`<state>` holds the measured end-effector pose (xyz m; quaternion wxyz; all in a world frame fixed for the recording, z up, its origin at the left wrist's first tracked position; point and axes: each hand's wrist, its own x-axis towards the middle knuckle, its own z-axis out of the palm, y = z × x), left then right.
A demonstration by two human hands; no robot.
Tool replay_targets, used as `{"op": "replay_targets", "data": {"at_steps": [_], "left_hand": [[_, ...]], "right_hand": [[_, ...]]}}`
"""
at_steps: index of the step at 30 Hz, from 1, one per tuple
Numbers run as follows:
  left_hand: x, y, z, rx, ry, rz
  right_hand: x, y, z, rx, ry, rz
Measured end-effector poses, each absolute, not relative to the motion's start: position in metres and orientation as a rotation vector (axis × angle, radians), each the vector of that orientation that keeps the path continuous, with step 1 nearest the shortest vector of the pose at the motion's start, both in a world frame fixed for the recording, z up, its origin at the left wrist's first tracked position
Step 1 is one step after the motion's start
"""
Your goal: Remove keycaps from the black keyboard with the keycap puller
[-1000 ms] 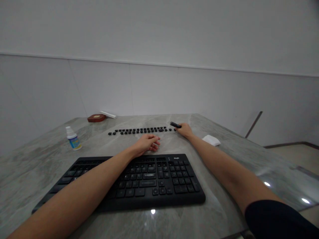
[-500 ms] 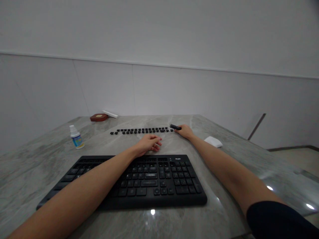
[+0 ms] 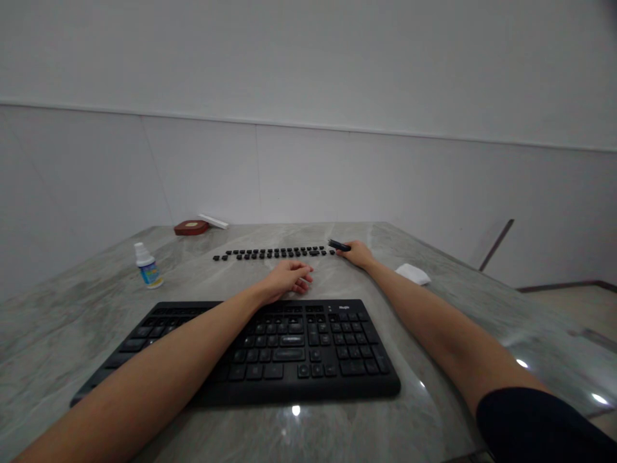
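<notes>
In the head view, my right hand (image 3: 359, 253) is closed around a small black brush (image 3: 340, 245), its bristled end toward the left. Its fingers rest by the right end of two rows of loose black keycaps (image 3: 263, 254) laid out on the table. My left hand (image 3: 288, 279) holds nothing; its fingers are loosely curled and apart, just in front of the keycap rows. Below my left forearm lies a black keyboard (image 3: 332, 387), its far edge close to my left wrist. The forearm hides part of its left half.
A white spray bottle with a blue label (image 3: 150, 270) stands at the left. Farther back are a reddish-brown case (image 3: 189, 227) and a white strip (image 3: 214, 222). A folded white cloth (image 3: 412, 274) lies beside my right forearm. The marble-patterned table (image 3: 434, 411) meets a wall behind.
Almost nothing differs. My right hand, with the brush, has shifted very slightly at the right end of the keycap rows; my left hand stays where it was.
</notes>
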<state>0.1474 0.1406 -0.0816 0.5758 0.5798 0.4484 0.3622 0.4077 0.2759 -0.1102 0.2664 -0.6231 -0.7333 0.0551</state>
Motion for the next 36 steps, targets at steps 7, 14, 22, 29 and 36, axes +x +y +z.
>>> {"op": "replay_targets", "data": {"at_steps": [7,14,22,29,36], "left_hand": [[0.149,0.139,-0.082,1.531,1.118,0.839],[0.160,0.111,-0.075,2.646,0.834,0.781],[0.164,0.101,-0.071,2.907,0.708,0.542],[0.158,0.100,-0.069,2.902,0.561,0.613],[0.159,0.090,-0.060,2.683,0.378,0.593]], "right_hand": [[0.408,0.269,-0.100,-1.651,-1.681,0.113],[0.379,0.214,-0.054,-1.376,-1.428,0.376],[0.383,0.066,-0.060,-0.864,-2.209,0.446],[0.386,0.060,-0.047,-0.873,-2.288,0.379],[0.394,0.065,-0.052,-0.528,-2.524,0.438]]}}
